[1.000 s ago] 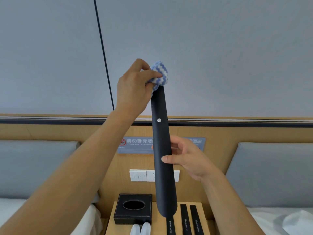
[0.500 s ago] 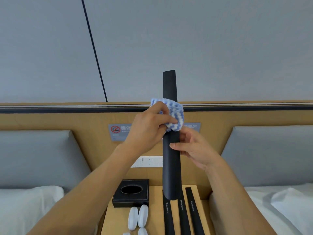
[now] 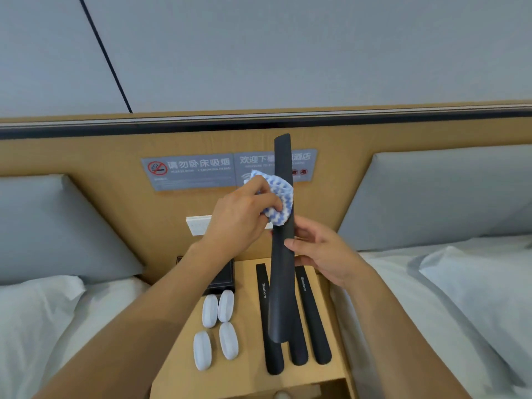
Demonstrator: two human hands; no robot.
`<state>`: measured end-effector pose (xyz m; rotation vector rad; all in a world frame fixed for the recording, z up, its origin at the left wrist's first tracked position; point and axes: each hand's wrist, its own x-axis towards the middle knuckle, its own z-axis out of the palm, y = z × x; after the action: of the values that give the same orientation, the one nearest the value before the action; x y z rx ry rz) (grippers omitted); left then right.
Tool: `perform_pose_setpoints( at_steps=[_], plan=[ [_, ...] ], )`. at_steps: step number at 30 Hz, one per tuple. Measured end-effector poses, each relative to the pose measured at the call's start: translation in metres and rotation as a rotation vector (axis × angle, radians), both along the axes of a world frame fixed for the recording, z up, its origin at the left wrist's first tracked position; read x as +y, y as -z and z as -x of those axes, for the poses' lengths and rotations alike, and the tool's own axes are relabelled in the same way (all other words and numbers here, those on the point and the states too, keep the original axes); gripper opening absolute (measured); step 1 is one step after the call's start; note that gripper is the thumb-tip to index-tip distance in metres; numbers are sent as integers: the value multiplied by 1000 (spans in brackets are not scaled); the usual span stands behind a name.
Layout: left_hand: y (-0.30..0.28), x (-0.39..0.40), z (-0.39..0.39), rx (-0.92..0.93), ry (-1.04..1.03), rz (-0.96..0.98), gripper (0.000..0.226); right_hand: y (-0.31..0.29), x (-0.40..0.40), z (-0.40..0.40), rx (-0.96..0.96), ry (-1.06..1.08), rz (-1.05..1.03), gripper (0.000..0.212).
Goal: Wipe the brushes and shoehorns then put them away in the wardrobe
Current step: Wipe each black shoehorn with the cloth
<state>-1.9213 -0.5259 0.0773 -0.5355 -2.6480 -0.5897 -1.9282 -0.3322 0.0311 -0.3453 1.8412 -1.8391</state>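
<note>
From the head camera, the right hand (image 3: 322, 251) holds a long black shoehorn (image 3: 283, 240) standing nearly straight up, with the thumb across its front and the other fingers curled round the back, so the hand is closed tight on it. The wide scoop end of this shoehorn hangs low, over the bedside table (image 3: 247, 378), and the thin end points up in front of the grey wall sign (image 3: 198, 171). The left hand (image 3: 240, 223) grips a blue and white wavy cloth (image 3: 277, 201), bunched up in its fingers, and presses the cloth against the left edge of the shoehorn, just above the right hand. On the wooden table below, three more black shoehorns lie flat side by side: the left shoehorn (image 3: 272, 355), the middle shoehorn (image 3: 298, 349) mostly hidden behind the one held up, and the right shoehorn (image 3: 313, 321). Small white words are printed on the left and right ones. To their left lie four white oval brushes (image 3: 214, 329), set in two pairs close together. Behind the brushes a black tissue box (image 3: 221, 276) sits partly hidden by the left arm. A white switch panel (image 3: 197, 224) is on the wooden headboard. A grey cushion (image 3: 46, 228) and a white pillow (image 3: 31, 309) are on the left bed, and white bedding (image 3: 460, 312) is on the right bed
</note>
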Motion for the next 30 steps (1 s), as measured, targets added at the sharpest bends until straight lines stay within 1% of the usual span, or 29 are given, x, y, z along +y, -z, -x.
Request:
perform_pose_setpoints(
  at_steps=[3, 7, 12, 15, 18, 22, 27, 30],
  plan=[
    [20, -2, -2, -57, -48, -29, 26, 22, 15, -12, -31, 27, -27, 47],
    [47, -8, -7, -115, -103, -73, 23, 60, 30, -26, -71, 64, -138, 55],
    [77, -16, -15, -193, -156, -108, 18, 118, 38, -29, -158, 135, -329, 46],
    [95, -23, -17, -249, -188, -137, 22, 160, 38, -21, -250, 171, -440, 45],
    [116, -29, -18, -288, -242, -174, 26, 201, 32, -11, -361, 173, -496, 52],
    [143, -39, -20, -302, -279, -223, 27, 250, 16, 3, -484, 203, -527, 48],
    [171, -53, -21, -319, -352, -275, 28, 304, -8, 20, -530, 199, -621, 52],
    [184, -57, -28, -352, -392, -327, 32, 331, -19, 30, -494, 198, -738, 53]
  ],
)
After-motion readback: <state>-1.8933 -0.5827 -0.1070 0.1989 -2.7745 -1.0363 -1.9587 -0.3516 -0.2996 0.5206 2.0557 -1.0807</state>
